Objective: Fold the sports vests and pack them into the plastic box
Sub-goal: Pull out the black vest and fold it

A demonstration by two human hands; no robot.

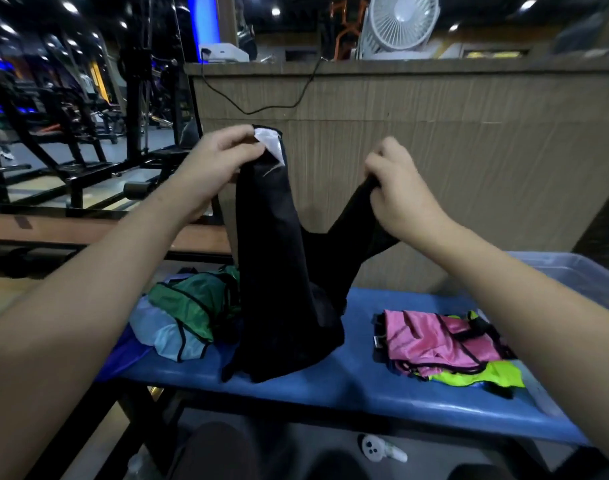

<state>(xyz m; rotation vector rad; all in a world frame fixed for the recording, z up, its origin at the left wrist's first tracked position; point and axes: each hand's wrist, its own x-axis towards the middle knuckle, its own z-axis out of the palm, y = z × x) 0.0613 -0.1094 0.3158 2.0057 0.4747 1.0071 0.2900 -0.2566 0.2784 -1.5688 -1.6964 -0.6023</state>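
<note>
A black sports vest (278, 271) hangs upright over the blue bench (348, 386), its hem resting on the pad. My left hand (220, 161) pinches one shoulder strap beside a white label. My right hand (400, 188) grips the other strap, lower and to the right. A loose heap of green, pale blue and purple vests (181, 313) lies on the bench's left end. Pink and neon yellow vests (445, 344) lie stacked on the right end. The clear plastic box (580, 271) stands at the right, partly hidden by my right forearm.
A wood-panelled counter (434, 140) rises right behind the bench, with a white fan (400, 22) and a dangling black cable on it. Gym machines (71, 133) fill the left. A small white device (375, 448) lies on the floor beneath the bench.
</note>
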